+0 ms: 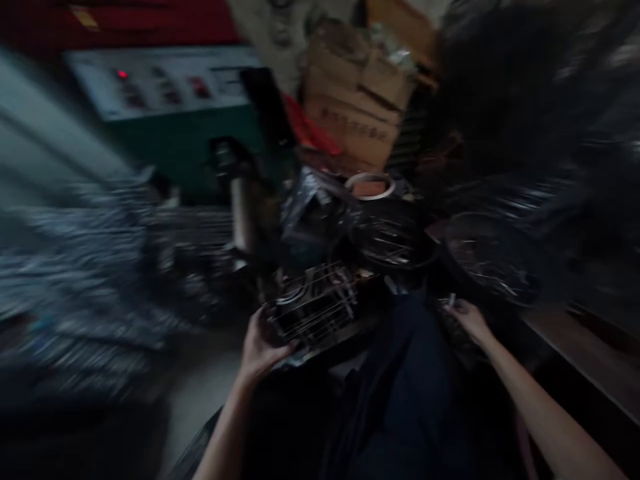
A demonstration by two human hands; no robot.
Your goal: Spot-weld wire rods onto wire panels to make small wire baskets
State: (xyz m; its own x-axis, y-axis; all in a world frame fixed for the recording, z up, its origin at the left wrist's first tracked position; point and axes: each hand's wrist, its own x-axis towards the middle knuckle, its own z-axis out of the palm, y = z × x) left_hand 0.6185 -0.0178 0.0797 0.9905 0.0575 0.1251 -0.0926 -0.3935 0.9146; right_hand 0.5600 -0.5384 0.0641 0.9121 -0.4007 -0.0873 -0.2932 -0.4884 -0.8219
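Note:
My left hand (264, 345) grips the left end of a wire rack (315, 303) made of thin metal rods, its thumb on the near side. To the right, beyond my dark-clothed leg (413, 373), my right hand (467, 317) is closed in a pinch on a small light-coloured piece (452, 300), too blurred to identify. A dark round container (393, 233) with thin shiny metal pieces stands behind the rack. Another round tray (493, 257) with similar pieces lies beyond my right hand.
A cardboard box (350, 100) and a white-rimmed round container (370, 187) are at the back. A green and white machine panel (175, 87) with a red light stands back left. Blurred stacks of metal wire parts (90, 280) fill the left. A plank-like edge (585, 353) is at right.

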